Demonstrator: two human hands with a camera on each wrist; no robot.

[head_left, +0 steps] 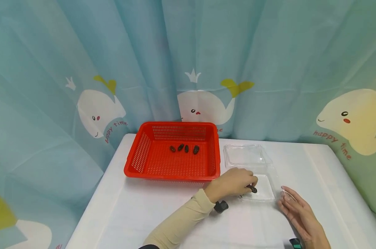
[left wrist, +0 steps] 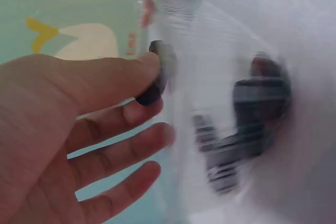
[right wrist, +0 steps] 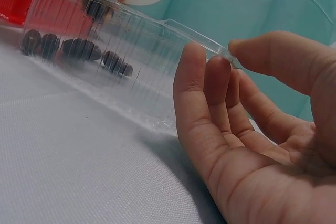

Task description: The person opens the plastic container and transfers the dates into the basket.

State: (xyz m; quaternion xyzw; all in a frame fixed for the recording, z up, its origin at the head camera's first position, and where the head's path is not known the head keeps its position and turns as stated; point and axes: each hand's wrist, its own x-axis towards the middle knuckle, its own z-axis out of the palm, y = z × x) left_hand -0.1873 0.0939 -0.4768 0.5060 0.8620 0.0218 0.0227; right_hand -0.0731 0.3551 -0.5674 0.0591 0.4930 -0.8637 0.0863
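My left hand [head_left: 232, 181] pinches a dark, wrinkled dried date [head_left: 252, 188] between thumb and fingers, over the near half of a clear plastic clamshell box [head_left: 270, 188]. In the left wrist view the pinched date [left wrist: 150, 92] is close to the box's clear wall, and its other fingers are spread. Several more dates [right wrist: 81, 49] lie on the box's floor, seen through the ribbed side in the right wrist view. At the box's right side, my right hand [head_left: 301, 214] grips the rim [right wrist: 223, 53] between thumb and fingertips.
A red plastic basket [head_left: 172, 177] stands left of the box, with several dates [head_left: 195, 149] on its floor. The box's open lid [head_left: 245, 154] lies flat behind it. A white cloth [head_left: 318, 173] covers the table, and a whale-print curtain [head_left: 206, 52] hangs behind.
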